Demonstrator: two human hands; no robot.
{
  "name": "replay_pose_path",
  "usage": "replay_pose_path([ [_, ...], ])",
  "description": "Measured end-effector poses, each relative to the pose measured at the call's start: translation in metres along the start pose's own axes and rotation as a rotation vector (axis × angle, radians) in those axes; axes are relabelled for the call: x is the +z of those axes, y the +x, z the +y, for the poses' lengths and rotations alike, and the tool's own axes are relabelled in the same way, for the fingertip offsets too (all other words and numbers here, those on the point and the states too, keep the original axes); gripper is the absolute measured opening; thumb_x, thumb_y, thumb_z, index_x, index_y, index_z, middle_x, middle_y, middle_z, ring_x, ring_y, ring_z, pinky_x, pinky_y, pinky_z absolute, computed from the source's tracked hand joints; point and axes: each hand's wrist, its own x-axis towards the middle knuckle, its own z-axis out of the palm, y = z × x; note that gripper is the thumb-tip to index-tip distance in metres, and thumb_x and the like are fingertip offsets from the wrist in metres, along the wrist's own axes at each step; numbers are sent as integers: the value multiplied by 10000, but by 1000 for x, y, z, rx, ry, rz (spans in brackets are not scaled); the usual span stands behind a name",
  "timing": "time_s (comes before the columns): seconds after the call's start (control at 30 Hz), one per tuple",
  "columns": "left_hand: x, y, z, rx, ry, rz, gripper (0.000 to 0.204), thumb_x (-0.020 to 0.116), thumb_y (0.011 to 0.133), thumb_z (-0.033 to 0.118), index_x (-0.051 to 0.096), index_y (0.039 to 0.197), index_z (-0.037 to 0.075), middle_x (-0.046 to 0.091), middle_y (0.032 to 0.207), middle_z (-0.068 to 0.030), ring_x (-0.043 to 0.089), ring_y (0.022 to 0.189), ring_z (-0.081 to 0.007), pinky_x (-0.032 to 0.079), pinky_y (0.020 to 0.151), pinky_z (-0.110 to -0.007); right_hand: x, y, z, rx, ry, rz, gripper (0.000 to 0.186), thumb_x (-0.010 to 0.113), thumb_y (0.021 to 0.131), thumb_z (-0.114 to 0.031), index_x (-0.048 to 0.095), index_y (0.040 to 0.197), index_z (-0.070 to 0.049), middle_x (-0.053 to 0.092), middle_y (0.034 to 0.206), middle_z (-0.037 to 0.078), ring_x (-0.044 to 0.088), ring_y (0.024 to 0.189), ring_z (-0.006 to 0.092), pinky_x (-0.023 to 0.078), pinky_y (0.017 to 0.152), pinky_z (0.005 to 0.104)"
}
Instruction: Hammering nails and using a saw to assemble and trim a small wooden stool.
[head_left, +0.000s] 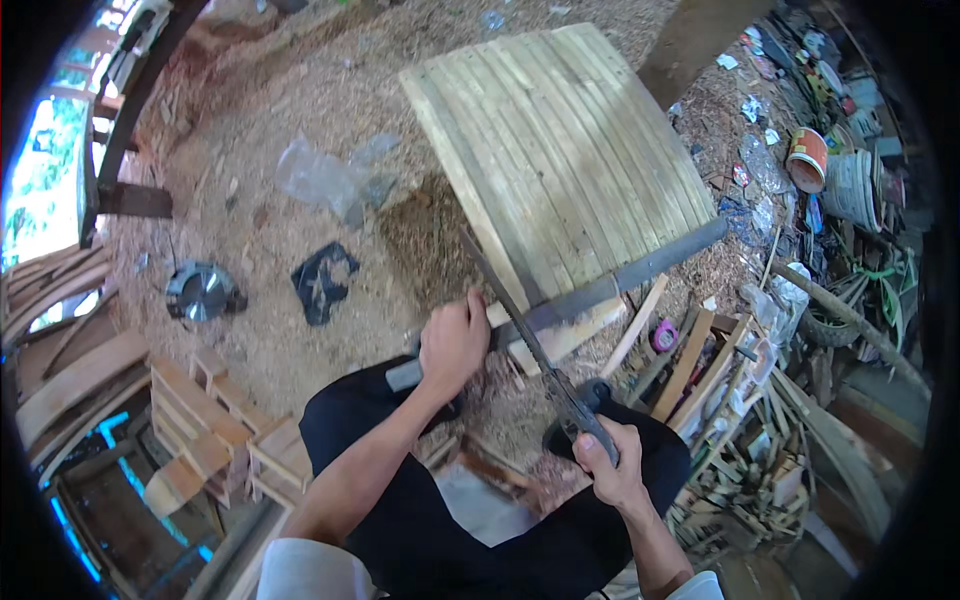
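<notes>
My right hand (pixel 612 465) is closed round the handle of a handsaw (pixel 512 306). Its dark blade slants up and left, lying against the left corner of a pale slatted wooden panel (pixel 570 150). A long grey bar (pixel 645 268) runs along the panel's near edge and sticks out to the left between my knees. Just left of the blade, my left hand (pixel 455 343) grips the bar, its thumb pointing toward the saw. The underside of that hand's grip is hidden. A short pale wood end (pixel 498 315) shows between the hand and the blade.
Sawdust covers the ground. A circular saw (pixel 203 292), black plastic scrap (pixel 324 282) and a clear plastic bag (pixel 320 180) lie left. Stacked wooden pieces (pixel 205 430) are at lower left. Right are a pink tape measure (pixel 664 336), wood offcuts (pixel 750 490) and buckets (pixel 807 160).
</notes>
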Motion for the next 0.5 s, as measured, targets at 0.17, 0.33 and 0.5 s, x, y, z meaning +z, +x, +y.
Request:
replay_pose_path([
  [0.17,-5,3,2,-179,-35,115,462,452,967,342,722,777,18,651,764,-286,653,731,-462,524,720,-528,11,-16,-83,224,-67,42,313,603,930,-238,541,757,17,474,550,76,452,486,117,359,476,303],
  [0.33,-5,8,3,-327,-36,130,462,444,940,347,730,786,18,677,785,-262,675,762,-442,543,736,-504,15,4,-140,409,-29,21,341,601,965,-273,557,781,11,482,556,22,430,512,95,338,489,285],
  [0.5,-2,9,6,-351,-49,52,467,424,932,366,747,847,40,687,811,-263,685,782,-432,543,767,-500,22,23,-158,419,-289,-31,357,605,973,-304,580,780,-5,479,556,2,432,514,80,336,482,284],
])
